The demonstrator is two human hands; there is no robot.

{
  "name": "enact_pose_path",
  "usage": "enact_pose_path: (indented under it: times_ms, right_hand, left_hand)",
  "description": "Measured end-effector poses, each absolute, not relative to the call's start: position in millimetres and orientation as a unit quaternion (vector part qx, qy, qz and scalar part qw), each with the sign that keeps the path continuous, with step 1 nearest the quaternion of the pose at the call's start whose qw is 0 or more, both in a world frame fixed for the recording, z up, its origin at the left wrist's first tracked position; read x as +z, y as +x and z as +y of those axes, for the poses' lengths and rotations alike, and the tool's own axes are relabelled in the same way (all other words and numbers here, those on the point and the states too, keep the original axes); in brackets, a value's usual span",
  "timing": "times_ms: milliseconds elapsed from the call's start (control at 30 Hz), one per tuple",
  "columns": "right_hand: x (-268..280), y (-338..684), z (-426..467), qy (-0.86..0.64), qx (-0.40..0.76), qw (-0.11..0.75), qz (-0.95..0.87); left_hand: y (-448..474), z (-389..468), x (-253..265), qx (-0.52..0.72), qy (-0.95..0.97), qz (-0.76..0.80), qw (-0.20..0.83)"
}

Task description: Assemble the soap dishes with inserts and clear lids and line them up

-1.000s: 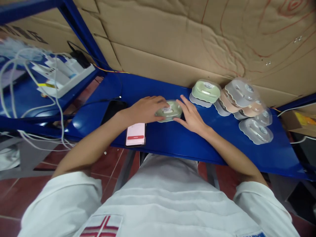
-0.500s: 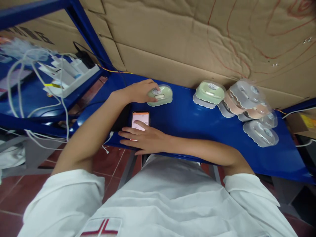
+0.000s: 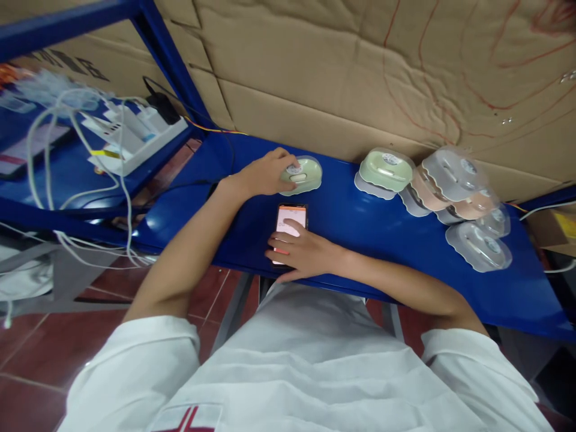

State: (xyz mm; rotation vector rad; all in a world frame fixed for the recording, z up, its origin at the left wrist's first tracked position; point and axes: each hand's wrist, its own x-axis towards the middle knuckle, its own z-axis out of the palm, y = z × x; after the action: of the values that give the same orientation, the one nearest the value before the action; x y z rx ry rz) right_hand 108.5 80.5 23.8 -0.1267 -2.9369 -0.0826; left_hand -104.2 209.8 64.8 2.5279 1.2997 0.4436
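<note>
A light green box with a clear domed lid (image 3: 310, 176) sits near the back of the blue tabletop. My left hand (image 3: 269, 171) grips its left side, the thumb in front and a finger on the lid beside a round label. Closer to my body lies a smartphone (image 3: 291, 213) with a lit white and orange screen. My right hand (image 3: 310, 251) lies over the phone's lower part, palm down, with its fingers bent round the left edge. The fingers hide much of the screen.
To the right, another green lidded box (image 3: 384, 171) rests on a grey one, beside a pile of grey and peach boxes (image 3: 454, 174). Cardboard (image 3: 306, 90) stands along the back. At left are a power strip (image 3: 144, 147), loose white cables (image 3: 128, 210) and a blue frame post (image 3: 164, 51).
My right hand has moved right and the smartphone has slid along with it. Its fingers are less spread. My left hand stays on the green box; the whole view has shifted slightly.
</note>
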Motion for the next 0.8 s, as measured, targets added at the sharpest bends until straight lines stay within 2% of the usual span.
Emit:
enact_pose_path:
  times_ms: [100, 267, 367, 433, 633, 800]
  right_hand:
    - [47, 153, 90, -0.116, 0.027, 0.126, -0.985]
    - [99, 266, 154, -0.449, -0.022, 0.199, -0.871]
    - [108, 317, 194, -0.552, 0.008, 0.143, -0.821]
    - [107, 331, 208, -0.564, 0.037, 0.119, -0.817]
    - [106, 307, 204, -0.489, 0.072, 0.161, -0.854]
    - [101, 299, 206, -0.510, 0.094, 0.148, -0.842]
  left_hand:
    - [-98, 207, 57, 0.186, 0.851, 0.475, 0.123]
    - [-87, 208, 47, 0.237, 0.822, 0.503, 0.118]
    - [-78, 212, 41, 0.258, 0.811, 0.512, 0.120]
    - [-74, 216, 36, 0.263, 0.804, 0.518, 0.125]
    - [-75, 213, 31, 0.267, 0.793, 0.542, 0.079]
    - [-68, 193, 43, 0.243, 0.814, 0.525, 0.046]
